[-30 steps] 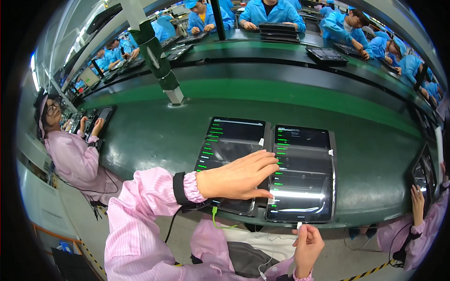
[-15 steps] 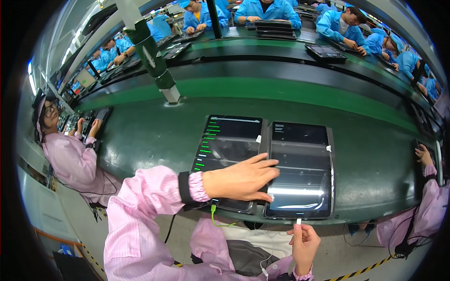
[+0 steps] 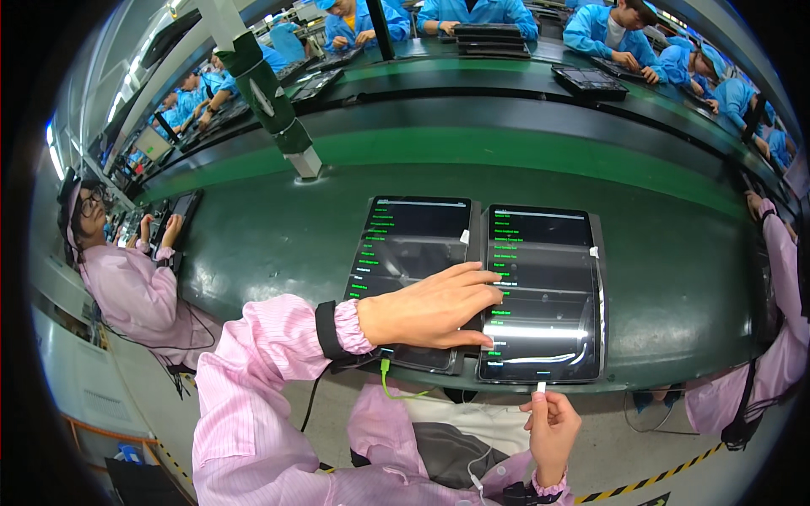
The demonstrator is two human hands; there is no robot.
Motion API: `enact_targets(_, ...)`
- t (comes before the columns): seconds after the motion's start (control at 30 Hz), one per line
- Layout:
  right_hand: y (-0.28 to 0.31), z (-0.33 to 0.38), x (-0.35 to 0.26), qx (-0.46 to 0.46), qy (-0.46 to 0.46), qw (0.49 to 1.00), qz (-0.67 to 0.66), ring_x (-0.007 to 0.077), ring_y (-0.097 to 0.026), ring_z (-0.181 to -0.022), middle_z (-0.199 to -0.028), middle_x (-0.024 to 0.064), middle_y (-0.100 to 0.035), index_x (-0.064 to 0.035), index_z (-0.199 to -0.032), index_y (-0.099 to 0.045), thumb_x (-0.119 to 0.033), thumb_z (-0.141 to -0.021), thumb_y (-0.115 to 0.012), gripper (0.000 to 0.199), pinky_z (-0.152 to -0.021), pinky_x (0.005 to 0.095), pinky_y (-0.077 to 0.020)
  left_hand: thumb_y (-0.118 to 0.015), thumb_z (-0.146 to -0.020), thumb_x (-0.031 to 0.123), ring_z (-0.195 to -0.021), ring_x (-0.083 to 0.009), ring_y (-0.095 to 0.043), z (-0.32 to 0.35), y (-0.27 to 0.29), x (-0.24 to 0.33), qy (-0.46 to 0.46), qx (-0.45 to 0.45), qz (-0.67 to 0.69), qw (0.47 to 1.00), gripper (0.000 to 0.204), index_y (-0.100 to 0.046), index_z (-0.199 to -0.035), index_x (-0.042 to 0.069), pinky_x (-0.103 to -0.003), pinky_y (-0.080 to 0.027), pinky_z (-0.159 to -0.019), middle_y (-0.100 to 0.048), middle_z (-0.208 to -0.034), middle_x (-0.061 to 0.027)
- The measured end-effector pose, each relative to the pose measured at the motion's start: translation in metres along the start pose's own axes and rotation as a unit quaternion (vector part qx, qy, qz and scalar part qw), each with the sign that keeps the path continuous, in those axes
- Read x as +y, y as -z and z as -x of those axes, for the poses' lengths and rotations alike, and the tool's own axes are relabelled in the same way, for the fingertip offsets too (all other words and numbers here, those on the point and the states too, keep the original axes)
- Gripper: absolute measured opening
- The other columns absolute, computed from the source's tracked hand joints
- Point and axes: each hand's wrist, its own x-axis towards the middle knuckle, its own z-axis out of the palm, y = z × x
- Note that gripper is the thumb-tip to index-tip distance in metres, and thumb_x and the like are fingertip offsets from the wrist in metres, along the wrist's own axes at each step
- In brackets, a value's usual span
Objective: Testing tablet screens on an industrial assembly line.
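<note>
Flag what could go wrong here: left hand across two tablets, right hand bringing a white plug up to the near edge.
1. The white plug sits just below the right tablet; the port is not visible, so it could go in skewed.
2. The left hand lies across both screens and may trigger stray touches.
3. The green cable hangs off the left tablet at the table edge and could snag.

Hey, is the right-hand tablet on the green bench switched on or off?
On. The right tablet shows a dark screen with rows of green and white text and a bright white bar near its lower edge.
</note>
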Motion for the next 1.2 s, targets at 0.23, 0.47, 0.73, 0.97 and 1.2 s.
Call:
enact_targets(0.23, 0.0, 0.0, 0.0, 0.008, -0.002, 1.0, 0.009, 0.0084, -0.059, -0.055, -0.068, 0.0095, -0.066, 0.006, -0.088, -0.058, -0.015, -0.087, -0.059, 0.021, -0.046, 0.0203, -0.0454, -0.059, -0.083, 0.041, -0.118, -0.0303, -0.045, 0.0, -0.003, 0.0, -0.008, -0.025, -0.039, 0.999, 0.051, -0.049, -0.109, -0.002, -0.046, -0.029, -0.104, -0.055, -0.111, -0.0169)
enact_targets(0.47, -0.001, 0.0, 0.0, 0.008, 0.008, 1.0, 0.007, 0.009, -0.059, -0.055, -0.068, 0.0098, -0.066, 0.006, -0.088, -0.058, -0.014, -0.087, -0.059, 0.021, -0.045, 0.0204, -0.0455, -0.063, -0.081, 0.037, -0.117, -0.0308, -0.046, 0.001, 0.002, 0.001, -0.005, -0.006, -0.036, 0.999, 0.047, -0.05, -0.106, -0.001, -0.047, -0.029, -0.104, -0.055, -0.108, -0.0155)
enact_targets(0.73, -0.002, 0.0, -0.001, 0.014, -0.013, 0.999, 0.034, 0.0086, -0.059, -0.054, -0.067, 0.0104, -0.066, 0.0058, -0.088, -0.058, -0.014, -0.088, -0.058, 0.02, -0.045, 0.0206, -0.0447, -0.065, -0.08, 0.036, -0.12, -0.0334, -0.041, 0.007, 0.007, -0.002, 0.033, -0.038, -0.026, 0.998, 0.053, -0.046, -0.111, -0.003, -0.047, -0.029, -0.104, -0.049, -0.117, -0.0202)
enact_targets(0.97, -0.002, 0.001, -0.001, 0.003, -0.012, 1.0, 0.014, 0.0081, -0.058, -0.053, -0.067, 0.0093, -0.065, 0.0055, -0.086, -0.06, -0.015, -0.088, -0.057, 0.02, -0.045, 0.0202, -0.0437, -0.062, -0.081, 0.041, -0.125, -0.0371, -0.036, 0.008, 0.007, -0.001, 0.031, -0.021, -0.048, 0.998, 0.067, -0.038, -0.121, -0.007, -0.046, -0.028, -0.106, -0.041, -0.127, -0.027)
enact_targets(1.2, -0.002, 0.002, -0.001, 0.0, -0.014, 1.0, 0.016, 0.0077, -0.056, -0.052, -0.066, 0.008, -0.065, 0.0051, -0.085, -0.06, -0.015, -0.088, -0.057, 0.02, -0.045, 0.0202, -0.0437, -0.062, -0.081, 0.041, -0.126, -0.0346, -0.035, 0.007, 0.005, -0.006, 0.033, -0.035, -0.034, 0.998, 0.067, -0.039, -0.122, -0.007, -0.047, -0.026, -0.106, -0.044, -0.127, -0.0227)
